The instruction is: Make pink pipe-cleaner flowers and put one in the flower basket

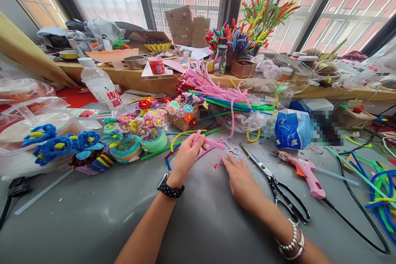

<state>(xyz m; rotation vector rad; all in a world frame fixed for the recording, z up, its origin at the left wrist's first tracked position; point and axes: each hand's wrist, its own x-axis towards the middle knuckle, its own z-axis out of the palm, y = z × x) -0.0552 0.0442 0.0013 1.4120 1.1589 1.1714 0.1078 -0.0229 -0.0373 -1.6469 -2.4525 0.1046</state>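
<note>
My left hand [186, 157] is closed around a folded pink pipe cleaner [216, 145], whose looped end sticks out to the right. My right hand [241, 179] lies on the grey table with its fingers stretched out and nothing in it. Its fingertips are close to a small pair of silver scissors [234, 150]. Large black-handled scissors [268, 175] lie just right of that hand. Between the two hands are tiny red bits [216, 166]. Green and yellow pipe cleaners [177, 138] lie behind my left hand.
Pipe-cleaner flower pots [123, 148] stand at left, with a water bottle [99, 84] behind. A pink bundle of pipe cleaners [213, 86] lies at the back. To the right are a blue tissue pack [292, 130] and a pink glue gun [305, 171] with a trailing cord.
</note>
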